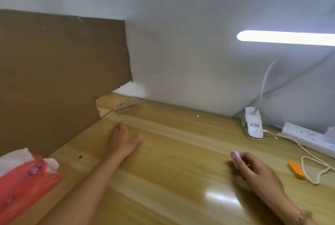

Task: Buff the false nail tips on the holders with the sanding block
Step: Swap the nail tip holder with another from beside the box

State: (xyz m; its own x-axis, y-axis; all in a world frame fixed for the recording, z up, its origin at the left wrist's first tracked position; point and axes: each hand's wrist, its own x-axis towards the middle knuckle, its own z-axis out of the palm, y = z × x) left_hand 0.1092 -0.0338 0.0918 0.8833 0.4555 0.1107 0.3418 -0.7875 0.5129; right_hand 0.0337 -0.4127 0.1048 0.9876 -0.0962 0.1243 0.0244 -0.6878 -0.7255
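Orange sanding block (296,170) lies by the right edge of the table (172,161). The right hand (253,168) pinches a pale pink piece (235,157). The left hand (123,140) rests there with fingers straight.

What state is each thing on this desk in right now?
left hand: open, stretched forward, holds nothing.
right hand: pinches the lilac nail tip.
sanding block: lies on the table, untouched.
holders: lie by the cardboard, untouched.
lamp bar: lit.
tissue pack: open, tissue sticking out.

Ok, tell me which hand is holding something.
The right hand: its fingers curl round a small pink piece, possibly a nail tip. The left hand lies stretched forward on the desk and appears empty.
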